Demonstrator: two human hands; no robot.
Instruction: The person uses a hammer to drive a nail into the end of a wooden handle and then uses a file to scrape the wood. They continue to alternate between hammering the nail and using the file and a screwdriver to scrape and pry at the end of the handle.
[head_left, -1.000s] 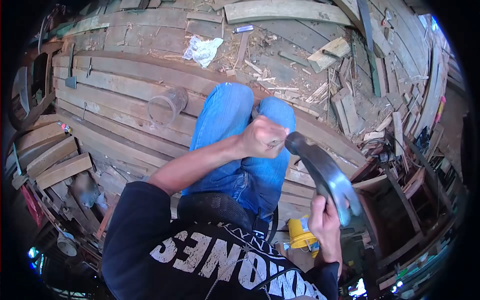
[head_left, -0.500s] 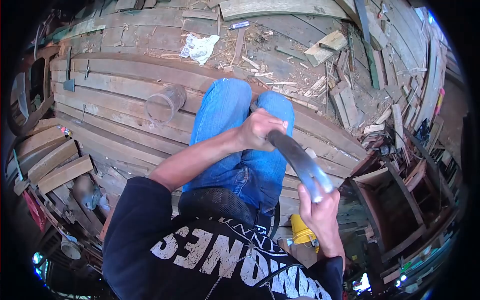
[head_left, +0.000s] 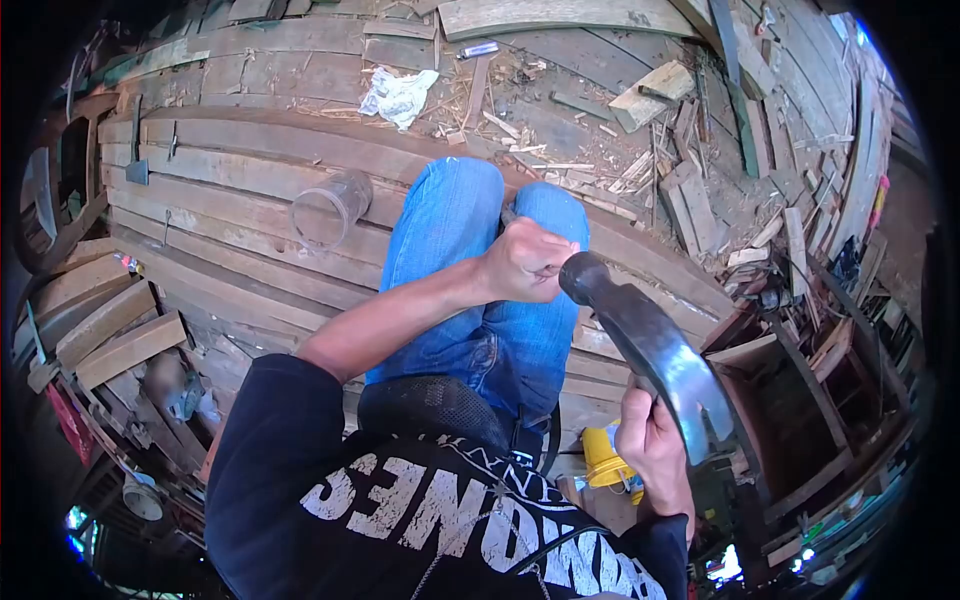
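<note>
A metal claw hammer is raised close to the camera, its round striking face toward my left hand and its split claw toward the lower right. My right hand is closed round its handle, which is mostly hidden behind the head. Over my knees, my left hand is curled into a fist. Something dark and thin shows just above its knuckles, but what the fingers grip is too hidden to name.
A clear plastic container lies on the planks to the left. Ahead are a white cloth, wood scraps and a wood block. At the lower right are a yellow bucket and a wooden frame.
The hammer has come up nearer the camera and shifted right, and its striking face now shows. My right hand has moved slightly right and down. My left hand has barely moved.
</note>
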